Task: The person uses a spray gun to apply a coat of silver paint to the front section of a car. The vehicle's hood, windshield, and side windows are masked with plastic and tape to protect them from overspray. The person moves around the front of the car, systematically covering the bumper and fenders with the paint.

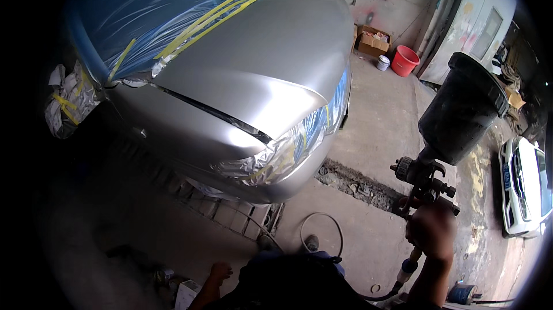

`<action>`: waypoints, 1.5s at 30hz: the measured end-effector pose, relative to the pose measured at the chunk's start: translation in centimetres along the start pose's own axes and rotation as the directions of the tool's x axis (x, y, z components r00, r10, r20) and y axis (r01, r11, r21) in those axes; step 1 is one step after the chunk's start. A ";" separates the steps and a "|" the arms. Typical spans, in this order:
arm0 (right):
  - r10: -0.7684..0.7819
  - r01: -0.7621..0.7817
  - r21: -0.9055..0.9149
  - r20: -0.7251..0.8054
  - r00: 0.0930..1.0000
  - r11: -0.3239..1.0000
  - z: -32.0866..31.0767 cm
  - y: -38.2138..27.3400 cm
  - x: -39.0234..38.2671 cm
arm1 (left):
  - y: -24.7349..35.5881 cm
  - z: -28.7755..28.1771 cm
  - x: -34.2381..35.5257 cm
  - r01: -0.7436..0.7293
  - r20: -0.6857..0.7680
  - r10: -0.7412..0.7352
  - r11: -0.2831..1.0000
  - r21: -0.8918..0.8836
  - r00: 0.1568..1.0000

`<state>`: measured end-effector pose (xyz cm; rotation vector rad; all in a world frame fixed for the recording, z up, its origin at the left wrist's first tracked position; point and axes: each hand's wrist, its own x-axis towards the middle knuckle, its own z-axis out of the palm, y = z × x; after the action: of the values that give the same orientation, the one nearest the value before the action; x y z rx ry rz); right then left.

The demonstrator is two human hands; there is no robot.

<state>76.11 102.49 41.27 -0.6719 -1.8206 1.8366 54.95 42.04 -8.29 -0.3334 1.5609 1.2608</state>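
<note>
A black spray gun (423, 177) with a large dark cup (455, 108) is gripped upright by my right hand (432, 232) at the right, its hose running downward. My left hand (221, 272) hangs low at the bottom, loosely curled with fingers slightly apart and holding nothing. In front of me stands a silver car body (242, 39). Blue plastic sheeting (127, 10) with yellow tape covers its upper left part; crumpled silver foil (259, 166) masks a lower section. A masked side mirror (72, 99) juts out at the left.
A cardboard box (374, 45), white can (383, 63) and red bucket (405, 61) line the back wall by a panelled door (461, 16). A white car (521, 186) is at right. A hose loop (340, 229) and a rubble-filled channel (357, 180) lie on the floor near my feet.
</note>
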 end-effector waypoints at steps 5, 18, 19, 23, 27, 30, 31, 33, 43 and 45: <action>-0.023 0.023 -0.024 0.006 1.000 0.999 -1.4 0.7 1.4 | 0.8 13.1 -3.9 0.115 -0.196 -0.059 0.952 0.285 0.979; 0.058 -0.123 0.154 0.372 0.926 0.980 -2.5 3.6 3.8 | -0.6 15.4 -8.4 -0.190 -0.075 0.317 0.723 0.664 0.945; 0.066 -0.109 0.103 0.352 0.934 0.989 -2.3 3.8 3.7 | -0.8 15.4 -8.2 -0.209 -0.077 0.333 0.739 0.641 0.940; -0.013 -0.022 0.136 0.250 0.968 0.990 -1.2 4.4 3.3 | -1.6 15.1 -7.3 -0.282 -0.075 0.387 0.778 0.562 0.919; 0.060 -0.063 -0.002 0.307 0.950 0.998 -3.1 5.7 3.3 | 0.0 17.0 -6.6 -0.102 -0.239 0.192 0.933 0.344 0.952; 0.048 -0.048 -0.008 0.327 0.944 0.999 -3.1 5.8 3.6 | 0.3 16.6 -7.5 -0.034 -0.251 0.140 0.922 0.386 0.958; 0.030 -0.004 -0.073 0.351 0.936 0.997 -3.3 6.2 3.8 | -0.4 16.1 -7.2 -0.063 -0.215 0.178 0.888 0.455 0.960; 0.009 0.037 -0.117 0.367 0.930 0.992 -3.4 6.7 4.0 | -1.3 16.0 -6.2 0.027 -0.310 0.025 0.986 0.165 0.951; 0.028 0.001 -0.071 0.411 0.911 0.997 -2.2 6.2 4.7 | -0.5 16.6 -6.0 0.050 -0.251 -0.031 0.996 0.069 0.967; 0.026 0.007 -0.079 0.412 0.911 0.997 -2.4 6.4 4.9 | -0.6 16.7 -6.3 -0.074 -0.222 0.144 0.952 0.297 0.964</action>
<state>73.96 107.41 34.79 -0.3311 -2.1650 2.0388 66.98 53.41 -1.58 -0.2209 1.9679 1.0868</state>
